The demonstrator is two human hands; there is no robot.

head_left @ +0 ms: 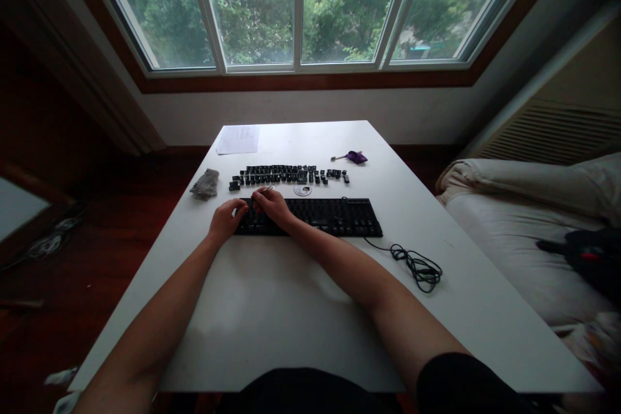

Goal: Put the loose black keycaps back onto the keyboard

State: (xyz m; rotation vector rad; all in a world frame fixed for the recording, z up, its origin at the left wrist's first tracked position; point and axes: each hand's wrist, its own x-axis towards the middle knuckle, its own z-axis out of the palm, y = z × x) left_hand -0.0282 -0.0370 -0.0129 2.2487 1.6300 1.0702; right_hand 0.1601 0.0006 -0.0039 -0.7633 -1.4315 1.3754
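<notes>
Keyboard lies by left hand, perhaps braced, grip unclear; right hand pinches a thin tool; far keycaps sit rowed, likely for order.

We've got a white desk facing a big window, reddish wood floor, kinda dim room.

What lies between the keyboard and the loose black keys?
In the head view, a small round object lies between the keyboard and the loose keys; part of the right hand also shows there.
</notes>
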